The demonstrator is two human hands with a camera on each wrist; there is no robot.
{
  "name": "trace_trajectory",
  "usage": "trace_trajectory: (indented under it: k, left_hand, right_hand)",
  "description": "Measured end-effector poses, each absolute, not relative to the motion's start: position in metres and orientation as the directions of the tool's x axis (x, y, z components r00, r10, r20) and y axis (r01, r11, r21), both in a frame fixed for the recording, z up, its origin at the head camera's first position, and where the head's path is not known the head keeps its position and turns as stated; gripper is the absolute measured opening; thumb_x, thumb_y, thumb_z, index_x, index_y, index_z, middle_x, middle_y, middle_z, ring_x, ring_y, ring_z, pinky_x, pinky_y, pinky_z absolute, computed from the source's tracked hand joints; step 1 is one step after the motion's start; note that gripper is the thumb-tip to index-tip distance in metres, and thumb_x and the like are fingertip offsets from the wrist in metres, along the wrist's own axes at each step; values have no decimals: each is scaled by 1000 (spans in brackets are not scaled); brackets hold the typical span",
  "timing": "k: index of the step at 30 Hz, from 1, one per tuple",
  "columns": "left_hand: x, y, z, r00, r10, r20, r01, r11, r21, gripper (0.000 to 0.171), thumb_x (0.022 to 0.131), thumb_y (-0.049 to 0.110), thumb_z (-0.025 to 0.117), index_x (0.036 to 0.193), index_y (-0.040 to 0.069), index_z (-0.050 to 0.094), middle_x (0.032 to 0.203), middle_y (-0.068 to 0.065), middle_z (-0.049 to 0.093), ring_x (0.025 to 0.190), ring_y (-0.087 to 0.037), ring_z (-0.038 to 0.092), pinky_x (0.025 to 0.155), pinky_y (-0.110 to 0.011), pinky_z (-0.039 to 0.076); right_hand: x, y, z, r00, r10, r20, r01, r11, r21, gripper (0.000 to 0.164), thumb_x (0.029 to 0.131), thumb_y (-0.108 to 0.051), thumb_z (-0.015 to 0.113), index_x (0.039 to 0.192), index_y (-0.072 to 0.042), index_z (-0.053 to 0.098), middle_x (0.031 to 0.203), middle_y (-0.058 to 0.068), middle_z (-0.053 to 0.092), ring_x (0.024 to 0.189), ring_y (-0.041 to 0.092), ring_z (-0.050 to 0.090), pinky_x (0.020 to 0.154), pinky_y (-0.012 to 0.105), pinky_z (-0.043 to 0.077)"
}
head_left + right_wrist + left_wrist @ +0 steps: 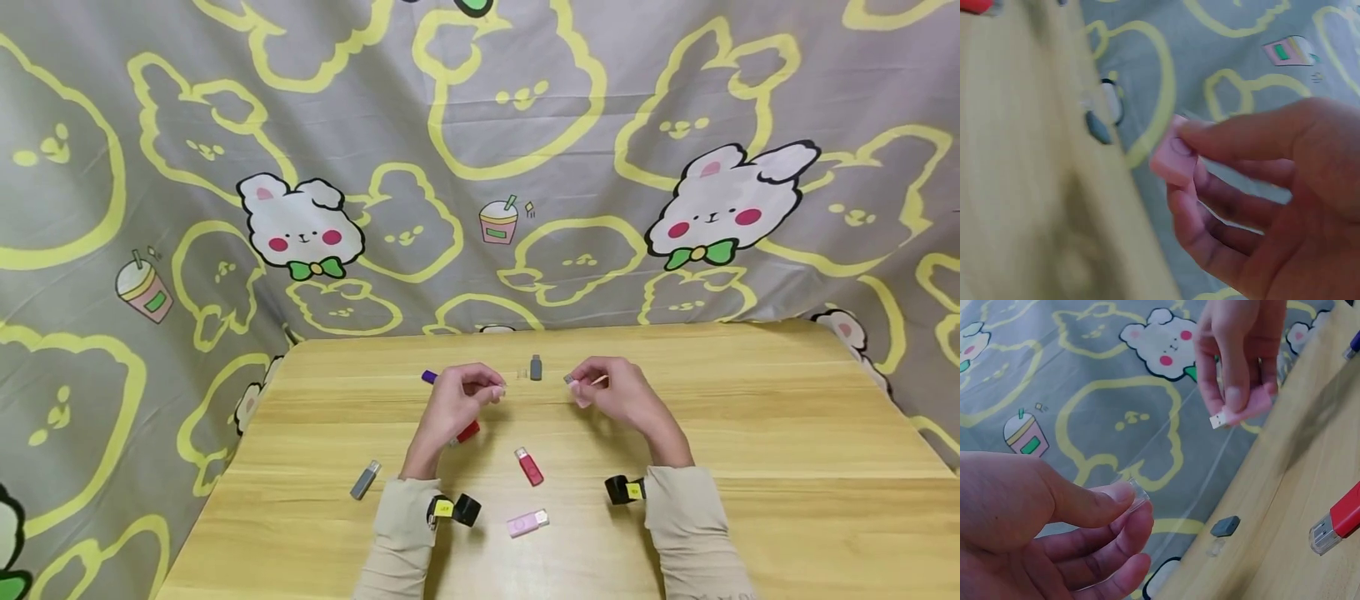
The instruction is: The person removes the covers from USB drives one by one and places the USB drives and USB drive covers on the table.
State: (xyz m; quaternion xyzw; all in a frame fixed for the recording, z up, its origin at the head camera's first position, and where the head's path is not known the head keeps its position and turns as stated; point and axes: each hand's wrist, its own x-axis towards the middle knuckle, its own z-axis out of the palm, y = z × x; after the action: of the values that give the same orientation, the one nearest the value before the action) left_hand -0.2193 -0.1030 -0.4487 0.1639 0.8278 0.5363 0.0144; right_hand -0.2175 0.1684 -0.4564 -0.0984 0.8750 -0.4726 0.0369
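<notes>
My left hand (459,402) pinches a small clear plastic cap (1140,492) between thumb and index finger, above the far part of the table. To its right, my right hand (624,393) holds a pink USB flash drive (1174,156) by its body between thumb and fingers. The drive's bare metal plug (1217,420) points toward the left hand in the left wrist view. Cap and drive are apart. On the table between the hands lies a grey USB flash drive (536,368) with its plug uncovered, and a loose clear cap (521,374) beside it.
Nearer on the wooden table (787,533) lie a red flash drive (529,468), a pink one (527,523) and a grey one (364,481). Another red drive (468,432) and a purple one (429,377) are partly behind the left arm. A patterned curtain (480,275) borders the table's back.
</notes>
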Motion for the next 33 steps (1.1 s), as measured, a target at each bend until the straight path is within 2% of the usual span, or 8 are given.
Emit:
trace_trajectory:
  k: [6, 15, 21, 28, 33]
  left_hand:
    - [-218, -104, -452, -942, 309, 133, 254, 391, 885, 4, 94, -2, 71, 95, -1, 75, 86, -11, 74, 83, -44, 69, 63, -21, 49]
    - [-220, -102, -452, -944, 309, 119, 248, 420, 873, 4, 94, -1, 72, 96, -3, 74, 86, -8, 74, 80, -33, 72, 67, -23, 52]
    - [-219, -101, -452, -952, 294, 84, 214, 445, 870, 3, 94, 1, 72, 94, 1, 75, 85, -5, 74, 84, -38, 72, 66, -24, 51]
    - [-220, -100, -452, -957, 278, 79, 205, 459, 864, 4, 95, 3, 73, 95, 0, 75, 84, -4, 74, 83, -36, 72, 66, -24, 52]
    - [-220, -97, -452, -956, 281, 87, 218, 476, 852, 3, 95, 3, 73, 94, 3, 76, 84, -2, 74, 82, -32, 72, 68, -25, 53]
  right_hand:
    - [-236, 160, -469, -997, -65, -36, -7, 567, -824, 15, 93, -10, 75, 102, 3, 72, 88, 10, 70, 73, 20, 62, 62, 32, 51]
    - [-274, 159, -474, -996, -20, -88, 52, 668, -743, 17, 93, -17, 74, 93, 1, 72, 76, 9, 71, 64, 19, 61, 58, 31, 48]
    - [-279, 161, -476, -994, -16, -106, 65, 693, -718, 18, 93, -17, 74, 89, 1, 73, 70, 5, 72, 67, 19, 62, 60, 31, 47]
    - [-283, 157, -478, -997, 29, -75, 73, 728, -682, 20, 92, -18, 76, 80, -3, 72, 64, 3, 68, 66, 21, 59, 58, 30, 44]
    - [-275, 160, -470, -998, 30, -54, 59, 729, -682, 19, 94, -19, 74, 88, -2, 70, 72, 6, 68, 69, 24, 58, 59, 33, 44]
